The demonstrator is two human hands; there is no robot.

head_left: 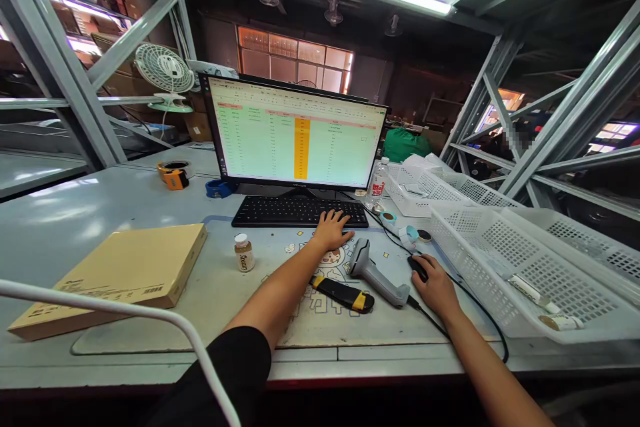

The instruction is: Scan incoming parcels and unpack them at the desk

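Observation:
My left hand (pixel 331 232) rests at the front edge of the black keyboard (pixel 275 211), fingers spread over the keys on its right half. My right hand (pixel 436 285) lies over a black computer mouse (pixel 418 268), which is partly covered by the fingers. Between my hands a grey barcode scanner (pixel 377 277) lies on the desk mat, its cable running to the right. Beside it is a black and yellow utility knife (pixel 343 293). Behind the keyboard stands a monitor (pixel 295 133) showing a spreadsheet with an orange column.
Left of my forearm stand a small white-capped bottle (pixel 244 253) and a flat yellow box (pixel 115 267). White perforated baskets (pixel 530 267) line the right side. A water bottle (pixel 377 183), tape rolls (pixel 409 235) and an orange tape measure (pixel 176 178) are farther back. A white bar (pixel 150 311) crosses the lower left.

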